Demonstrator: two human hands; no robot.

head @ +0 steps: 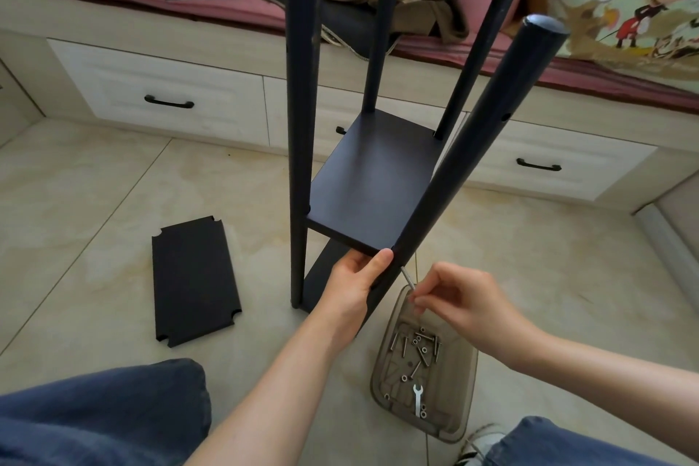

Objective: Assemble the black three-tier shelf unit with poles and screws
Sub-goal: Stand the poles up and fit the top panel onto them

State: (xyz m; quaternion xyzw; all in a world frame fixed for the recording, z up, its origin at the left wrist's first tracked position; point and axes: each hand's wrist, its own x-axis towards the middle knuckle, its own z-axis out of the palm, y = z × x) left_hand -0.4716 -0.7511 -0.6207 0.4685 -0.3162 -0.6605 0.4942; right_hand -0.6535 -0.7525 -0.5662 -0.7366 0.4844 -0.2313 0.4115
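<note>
Black four-pole shelf frame (pixel 374 178), upright on the beige tiled floor (pixel 94 200) at centre: stiff, fairly light by the look, probably wobbly until bolted. Best steadied low, at a pole-and-board joint. Open floor from 7 to 10 o'clock, broken by a loose flat black board with notched corners (pixel 194 280) at 8. White drawer fronts (pixel 162 95) close behind at 12. Smoky translucent plastic tray (pixel 465 409) of bolts at 5, just beside the frame's foot. Left hand (pixel 355 276) clasping the middle board's near corner against the pole. Right hand (pixel 465 299) pinching a thin silver bolt (pixel 407 278): small, slippery, easily dropped.
</note>
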